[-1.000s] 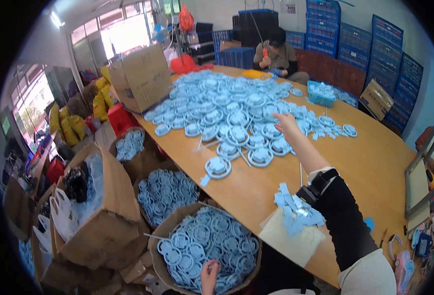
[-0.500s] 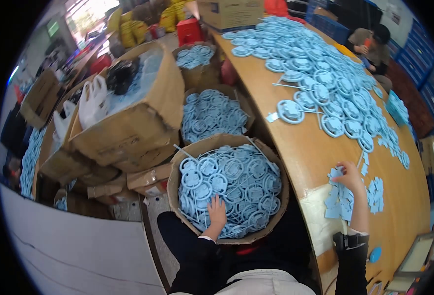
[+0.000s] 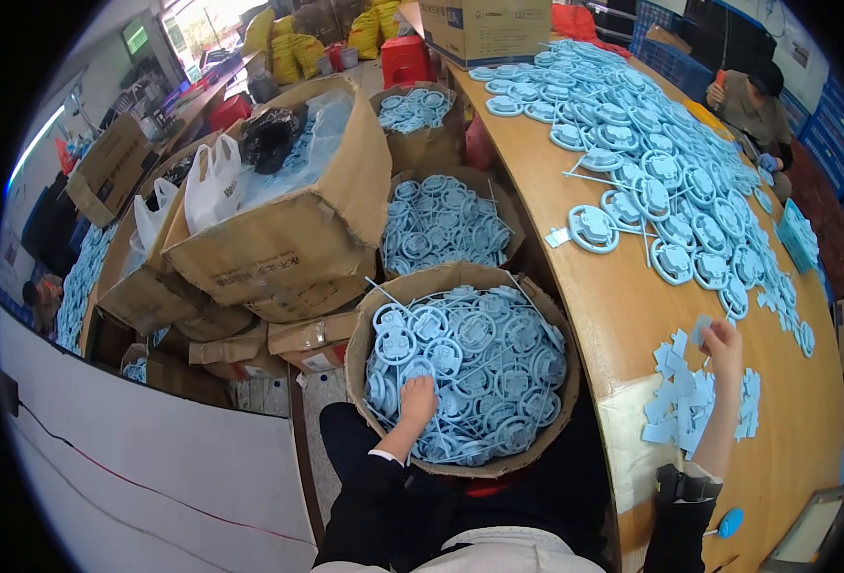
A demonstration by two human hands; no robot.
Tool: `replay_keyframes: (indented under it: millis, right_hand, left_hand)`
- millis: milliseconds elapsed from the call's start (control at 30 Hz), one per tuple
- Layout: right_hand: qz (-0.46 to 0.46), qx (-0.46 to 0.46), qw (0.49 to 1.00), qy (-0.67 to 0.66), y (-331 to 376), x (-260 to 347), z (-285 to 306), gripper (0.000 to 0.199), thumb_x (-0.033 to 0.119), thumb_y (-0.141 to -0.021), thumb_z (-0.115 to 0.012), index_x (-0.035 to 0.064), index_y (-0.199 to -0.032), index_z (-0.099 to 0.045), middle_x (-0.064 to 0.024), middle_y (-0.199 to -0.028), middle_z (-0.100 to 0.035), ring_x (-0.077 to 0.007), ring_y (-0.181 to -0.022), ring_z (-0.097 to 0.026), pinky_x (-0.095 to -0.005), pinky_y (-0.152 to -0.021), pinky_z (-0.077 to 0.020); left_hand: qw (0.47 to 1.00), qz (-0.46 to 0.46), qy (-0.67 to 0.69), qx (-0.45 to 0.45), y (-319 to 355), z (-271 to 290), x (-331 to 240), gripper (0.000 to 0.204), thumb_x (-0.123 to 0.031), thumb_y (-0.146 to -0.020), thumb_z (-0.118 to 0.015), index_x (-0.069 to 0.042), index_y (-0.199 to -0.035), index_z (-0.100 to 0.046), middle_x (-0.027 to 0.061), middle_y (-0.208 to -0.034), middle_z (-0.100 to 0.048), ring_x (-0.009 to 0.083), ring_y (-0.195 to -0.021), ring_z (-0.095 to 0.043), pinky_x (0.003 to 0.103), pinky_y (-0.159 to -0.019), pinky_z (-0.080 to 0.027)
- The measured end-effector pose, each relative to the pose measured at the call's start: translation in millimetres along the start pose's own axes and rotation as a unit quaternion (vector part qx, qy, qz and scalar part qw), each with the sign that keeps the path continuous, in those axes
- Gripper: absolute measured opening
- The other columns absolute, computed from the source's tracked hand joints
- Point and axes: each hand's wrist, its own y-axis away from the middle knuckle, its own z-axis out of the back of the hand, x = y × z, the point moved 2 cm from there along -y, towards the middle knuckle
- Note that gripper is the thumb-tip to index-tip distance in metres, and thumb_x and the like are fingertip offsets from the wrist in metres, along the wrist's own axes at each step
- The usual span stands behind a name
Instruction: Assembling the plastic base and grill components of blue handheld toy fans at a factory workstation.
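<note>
A round cardboard bin (image 3: 355,382) stands between my knees, filled with light-blue round plastic parts (image 3: 472,380), each a ring around a flat centre, some with thin sticks. My left hand (image 3: 418,398) is at the left of this pile, fingers curled over the rim of one round part. On the wooden table to my right lies a heap of small flat blue rectangular pieces (image 3: 694,401). Just above that heap, my right hand (image 3: 723,346) pinches one small flat blue piece (image 3: 702,330). A dark band is on my right wrist.
A large pile of round blue parts (image 3: 670,172) covers the far table (image 3: 594,315). More filled cardboard bins (image 3: 446,224) and a big carton with bags (image 3: 278,248) stand ahead and left. A blue disc (image 3: 730,522) lies near my right forearm. Another person (image 3: 761,110) sits across the table.
My left hand has gone from spread fingers on the pile to fingers curled on a round part. My right hand has lifted off the heap with a flat blue piece. The view has shifted slightly.
</note>
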Motion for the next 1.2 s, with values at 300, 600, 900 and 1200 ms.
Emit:
replay_keyframes:
  millis: [300, 600, 900, 1200]
  right_hand:
    - [0.093, -0.018, 0.979, -0.182, 36, 89, -11, 0.011, 0.006, -0.075, -0.06, -0.0005, -0.084, -0.058, -0.0035, -0.076, -0.06, -0.009, -0.063, -0.055, -0.0205, -0.057, -0.042]
    - [0.138, 0.185, 0.916, -0.327, 70, 113, -57, 0.025, -0.013, -0.057, -0.044, -0.0003, -0.073, -0.058, -0.0072, -0.093, -0.054, -0.0129, -0.083, -0.053, -0.0226, -0.07, -0.0408]
    - [0.1, 0.406, 0.878, -0.234, 109, 126, -97, 0.019, -0.006, -0.076, -0.051, -0.0017, -0.093, -0.054, -0.0039, -0.086, -0.055, -0.0075, -0.071, -0.053, -0.0222, -0.06, -0.0436]
    - [0.232, 0.336, 0.912, -0.033, 120, 133, -101, 0.019, -0.003, -0.068, -0.06, 0.0003, -0.086, -0.056, -0.0121, -0.082, -0.058, -0.0223, -0.066, -0.059, -0.03, -0.058, -0.0463]
  left_hand:
    - [0.921, 0.169, 0.35, 0.013, -6, 36, 10, 0.031, -0.01, -0.067, -0.061, 0.003, -0.094, -0.053, 0.0139, -0.077, -0.057, 0.0206, -0.074, -0.058, 0.03, -0.063, -0.046]
    - [0.472, 0.09, 0.874, 0.065, 17, 146, -79, 0.031, -0.012, -0.085, -0.047, 0.0, -0.113, -0.042, 0.015, -0.106, -0.054, 0.0269, -0.094, -0.056, 0.045, -0.082, -0.047]
    - [0.588, -0.055, 0.805, 0.055, 24, 198, -179, 0.059, 0.002, -0.075, -0.058, -0.003, -0.126, -0.028, 0.0147, -0.11, -0.047, 0.0234, -0.094, -0.055, 0.038, -0.072, -0.053]
    - [0.647, -0.106, 0.746, 0.112, 34, 208, -195, 0.049, 0.007, -0.073, -0.058, -0.001, -0.118, -0.04, 0.0112, -0.107, -0.047, 0.0197, -0.094, -0.053, 0.035, -0.072, -0.052]
